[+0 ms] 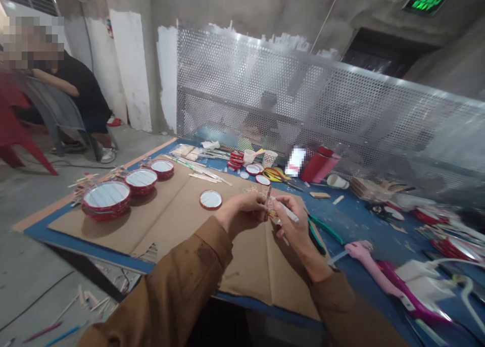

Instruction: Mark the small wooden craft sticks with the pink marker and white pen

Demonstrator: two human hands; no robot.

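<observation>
My left hand (250, 203) is closed around a small reddish piece with a thin wooden stick (269, 193) standing up from it; the fingers hide most of it. Close against it, my right hand (294, 219) grips a white pen-shaped tool (288, 210) slanting down to the right. Both hands are above the brown cardboard sheet (242, 266). A round red-rimmed disc (210, 199) with a pale top lies left of my left hand. Beside my right hand are teal-handled pliers (325, 229).
Several red-rimmed round tins (106, 200) with sticks stand at the left. Wooden sticks (204, 172), paper cups (270, 158), scissors (278, 174), a phone (295, 160) and a red bottle (317, 163) line the back. A pink-purple tool (394, 286) lies right. A person (79, 84) sits far left.
</observation>
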